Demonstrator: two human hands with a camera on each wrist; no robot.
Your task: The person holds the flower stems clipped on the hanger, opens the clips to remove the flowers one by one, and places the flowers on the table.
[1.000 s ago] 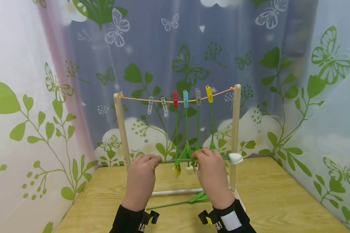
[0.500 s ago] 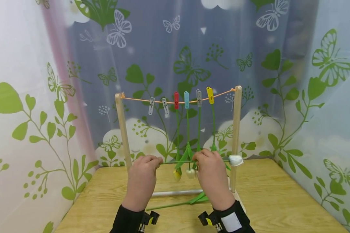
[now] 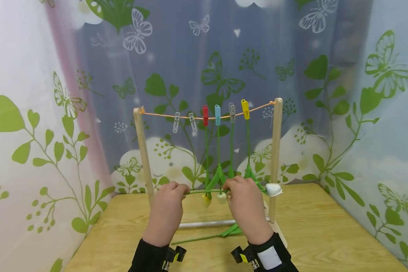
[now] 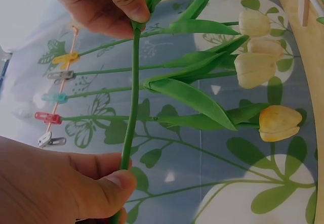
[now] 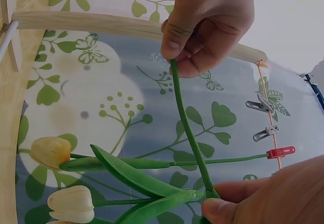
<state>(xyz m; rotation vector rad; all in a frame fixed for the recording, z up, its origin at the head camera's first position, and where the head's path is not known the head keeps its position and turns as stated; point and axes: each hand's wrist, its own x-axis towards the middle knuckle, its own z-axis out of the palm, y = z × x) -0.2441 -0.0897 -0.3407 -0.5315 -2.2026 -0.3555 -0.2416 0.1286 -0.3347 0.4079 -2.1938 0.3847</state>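
Both hands hold an artificial tulip level in front of the hanging flowers. My left hand [image 3: 168, 206] pinches the end of its green stem [image 4: 132, 97] between thumb and fingers. Near the leaves, my right hand [image 3: 246, 206] pinches the same stem; its white bloom [image 3: 274, 189] sticks out to the right. Behind, several tulips hang bloom-down from an orange cord [image 3: 159, 115], held by red [image 3: 205, 115], light blue [image 3: 217, 114], grey [image 3: 232, 112] and yellow [image 3: 245, 109] clothespins. A yellow tulip [image 4: 280, 123] and a white one [image 4: 255, 70] show among them.
Two pale clothespins [image 3: 176, 122] grip only the cord at left. Wooden posts [image 3: 143, 151] carry the cord at both ends, with a white bar [image 3: 207, 224] low between them. Another green stem with leaves [image 3: 204, 238] lies on the wooden table [image 3: 326, 234]. A patterned curtain hangs behind.
The tulip between the hands has dipped slightly, its white bloom a little lower and closer to the right hand. Both hands keep their pinch on the stem; the view tilts slightly.
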